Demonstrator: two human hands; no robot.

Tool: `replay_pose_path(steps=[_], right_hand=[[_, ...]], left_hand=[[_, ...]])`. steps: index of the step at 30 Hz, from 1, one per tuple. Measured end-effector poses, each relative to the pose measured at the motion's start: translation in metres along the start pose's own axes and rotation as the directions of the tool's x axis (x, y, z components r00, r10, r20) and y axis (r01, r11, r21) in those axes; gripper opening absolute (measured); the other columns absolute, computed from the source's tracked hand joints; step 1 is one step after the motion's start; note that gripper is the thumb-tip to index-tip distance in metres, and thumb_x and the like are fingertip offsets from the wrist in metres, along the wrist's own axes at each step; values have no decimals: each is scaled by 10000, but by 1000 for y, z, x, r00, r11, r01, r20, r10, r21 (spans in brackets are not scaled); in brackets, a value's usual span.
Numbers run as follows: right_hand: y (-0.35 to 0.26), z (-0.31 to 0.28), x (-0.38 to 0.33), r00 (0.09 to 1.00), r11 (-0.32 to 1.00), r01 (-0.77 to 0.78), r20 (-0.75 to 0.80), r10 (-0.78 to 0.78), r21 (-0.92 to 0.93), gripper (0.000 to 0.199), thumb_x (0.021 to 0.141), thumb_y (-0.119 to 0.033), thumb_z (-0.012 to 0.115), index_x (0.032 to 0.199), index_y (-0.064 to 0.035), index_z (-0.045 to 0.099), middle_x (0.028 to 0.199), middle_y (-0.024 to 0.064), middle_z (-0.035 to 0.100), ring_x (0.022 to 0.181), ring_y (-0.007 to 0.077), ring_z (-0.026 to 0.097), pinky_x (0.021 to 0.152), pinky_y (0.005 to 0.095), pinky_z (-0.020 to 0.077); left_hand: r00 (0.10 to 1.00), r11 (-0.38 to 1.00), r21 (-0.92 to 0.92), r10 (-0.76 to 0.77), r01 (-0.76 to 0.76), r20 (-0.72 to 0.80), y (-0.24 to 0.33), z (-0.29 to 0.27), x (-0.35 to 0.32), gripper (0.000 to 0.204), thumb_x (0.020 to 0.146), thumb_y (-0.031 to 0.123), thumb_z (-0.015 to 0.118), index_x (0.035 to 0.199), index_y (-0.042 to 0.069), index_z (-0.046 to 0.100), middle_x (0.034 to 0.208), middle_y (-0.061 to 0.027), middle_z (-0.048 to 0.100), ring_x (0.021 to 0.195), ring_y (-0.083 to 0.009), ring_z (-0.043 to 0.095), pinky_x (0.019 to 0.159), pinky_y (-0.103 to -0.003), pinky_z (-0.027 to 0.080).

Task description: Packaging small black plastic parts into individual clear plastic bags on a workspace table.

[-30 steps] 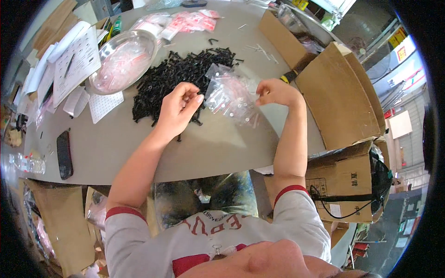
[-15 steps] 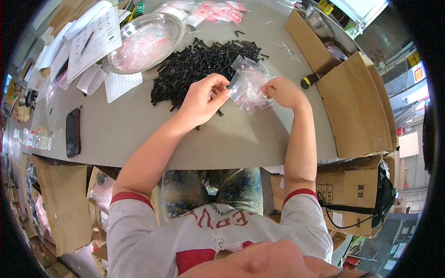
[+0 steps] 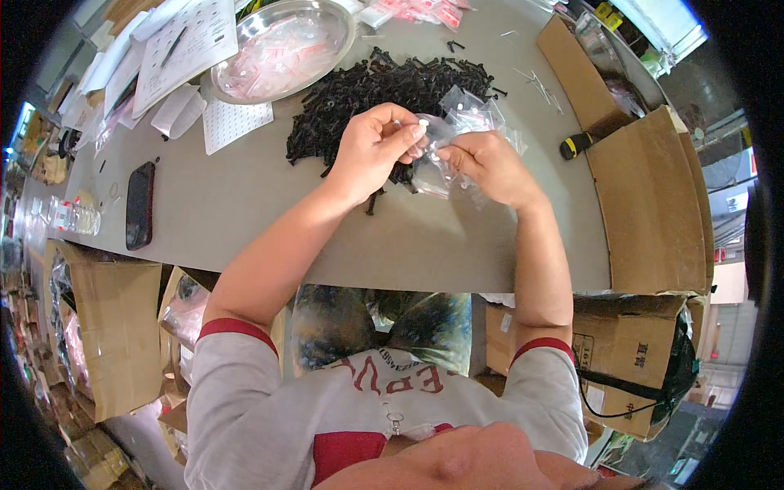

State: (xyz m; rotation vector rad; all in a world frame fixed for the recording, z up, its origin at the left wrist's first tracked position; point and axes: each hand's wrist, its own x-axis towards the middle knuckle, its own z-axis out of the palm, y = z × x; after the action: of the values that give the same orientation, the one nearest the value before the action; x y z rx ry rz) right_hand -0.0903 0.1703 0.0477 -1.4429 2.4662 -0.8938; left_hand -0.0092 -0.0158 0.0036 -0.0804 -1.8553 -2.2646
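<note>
Plastic bag (image 3: 436, 131) between left hand (image 3: 369, 149), right hand (image 3: 493, 169); fingers (image 3: 395, 113) curled.

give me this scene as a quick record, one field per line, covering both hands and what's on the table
left hand: at the edge of a clear bag, grip unclear
right hand: pinching the clear bag
surface: grey table
beyond the hands: pile of black screws, loose clear bags
far left: oval metal tray holding plastic bags
near left: dark phone, clear bottle
right: yellow-and-black handle, cardboard box
</note>
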Motion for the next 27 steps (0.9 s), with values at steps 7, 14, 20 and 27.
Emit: replay_pose_path(steps=[7, 14, 20, 27], right_hand=[[25, -2, -8, 914, 681, -405, -298, 276, -610, 168, 779, -242, 671, 818, -82, 640, 837, 116, 653, 802, 313, 638, 686, 430, 516], [-21, 30, 2, 1000, 984, 10, 10, -9, -176, 206, 741, -252, 692, 817, -70, 633, 796, 127, 626, 793, 307, 639, 666, 417, 519], [-17, 52, 2, 997, 918, 31, -47, -53, -394, 107, 713, -169, 664, 744, -70, 641, 750, 119, 614, 720, 312, 633, 639, 410, 519], [-12, 48, 1, 994, 899, 102, 0, -113, -427, 34, 710, -91, 612, 712, -57, 611, 724, 129, 600, 694, 315, 632, 635, 420, 518]], left_hand=[[986, 995, 87, 64, -50, -157, 3, 0, 2, 192, 966, 161, 484, 1108, 55, 557, 785, -2, 528, 678, -61, 509, 588, -214, 477], [945, 986, 114, 153, -124, -290, 2, -11, 7, 175, 892, 130, 618, 975, -24, 625, 727, 12, 565, 599, -50, 458, 496, -188, 368], [980, 999, -38, 29, -37, -195, 14, -7, 4, 170, 891, 171, 632, 868, 3, 648, 742, -9, 634, 586, -54, 499, 567, -193, 429], [981, 985, -112, 117, -135, -154, 9, -14, 9, 115, 827, 103, 695, 885, 9, 664, 791, -36, 650, 679, -65, 556, 629, -198, 439]])
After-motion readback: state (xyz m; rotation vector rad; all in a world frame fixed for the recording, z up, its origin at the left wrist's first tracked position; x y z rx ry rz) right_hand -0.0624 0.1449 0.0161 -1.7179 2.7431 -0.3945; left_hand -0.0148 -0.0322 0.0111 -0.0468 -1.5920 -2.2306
